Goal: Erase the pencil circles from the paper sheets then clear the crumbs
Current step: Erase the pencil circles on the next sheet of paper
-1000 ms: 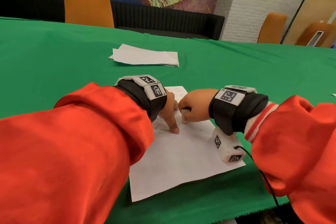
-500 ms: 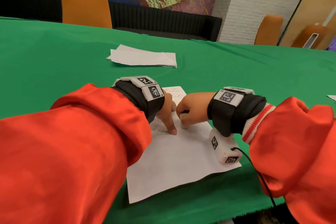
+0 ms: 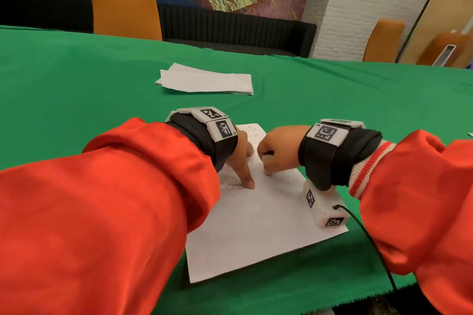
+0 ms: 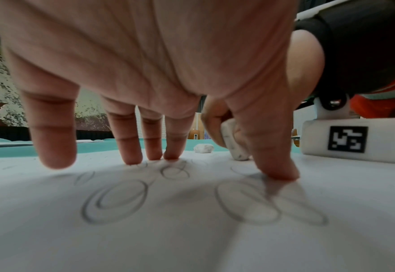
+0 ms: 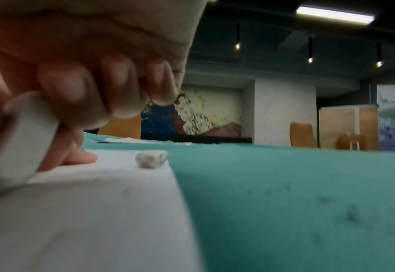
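Left hand [image 3: 239,158] splayed, pinning paper [image 3: 258,222]; right hand [image 3: 277,147] fisted round eraser [image 3: 268,163].

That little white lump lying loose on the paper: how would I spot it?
Find the white sheet nearest the person on the green tablecloth. Follow it to its far right corner, past the right hand. The lump sits there, loose and grey-speckled, unlike the eraser which the fingers grip.

No readable words or numbers showed; only black-and-white coded marker squares [image 3: 225,129] sat on the wrist-worn cameras.
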Motion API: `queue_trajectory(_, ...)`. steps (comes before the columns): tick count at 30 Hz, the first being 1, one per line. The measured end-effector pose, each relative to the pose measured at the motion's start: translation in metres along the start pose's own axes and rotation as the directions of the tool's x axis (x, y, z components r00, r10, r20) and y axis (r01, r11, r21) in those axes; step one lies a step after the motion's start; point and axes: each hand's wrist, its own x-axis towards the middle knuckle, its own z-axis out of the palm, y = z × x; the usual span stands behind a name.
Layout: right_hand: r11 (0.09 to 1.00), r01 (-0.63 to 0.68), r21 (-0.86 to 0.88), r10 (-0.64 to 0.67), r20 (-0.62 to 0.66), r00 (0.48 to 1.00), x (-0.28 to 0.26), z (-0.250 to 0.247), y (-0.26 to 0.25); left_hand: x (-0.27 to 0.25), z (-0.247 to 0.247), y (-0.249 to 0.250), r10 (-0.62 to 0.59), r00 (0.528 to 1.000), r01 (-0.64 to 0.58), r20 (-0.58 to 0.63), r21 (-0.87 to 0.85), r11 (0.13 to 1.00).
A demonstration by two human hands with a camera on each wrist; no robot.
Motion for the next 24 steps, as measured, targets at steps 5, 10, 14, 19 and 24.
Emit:
queue_trajectory(5, 0.998, 0.005, 0.064, -0.004, -0.02, 1.0, 0.001, -0.007, 0.008, 0.0, -0.001, 0.0, 0.006, 1.0, -0.005, -0.016, 0.042, 0.999)
queue_trajectory(10, 0.992, 0.049, 0.117, -0.048, -0.014, 0.999, 0.005, 0.005, 0.007, 0.002, 0.001, -0.001, 0.013, 1.0, -0.013, -0.011, 0.003, 1.0)
queue_trajectory(14, 0.996, 0.058, 0.066, -0.058, -0.009, 0.998, 0.005, 0.004, 0.005, 0.003, 0.001, -0.002, 0.01, 1.0, -0.01, -0.009, -0.008, 1.0)
queue_trajectory(19, 0.999, 0.051, -0.01, -0.052, -0.048, 0.997, 0.004, 0.003, 0.002, 0.004, 0.002, -0.001, 0.004, 1.0, -0.004, -0.029, 0.02, 1.0)
queue_trajectory(24, 0.999, 0.033, 0.018, -0.033, 0.024, 0.999, 0.004, 0.004, 0.002, 0.005, 0.002, -0.002, 0.007, 1.0, -0.007, -0.007, 0.001, 1.0)
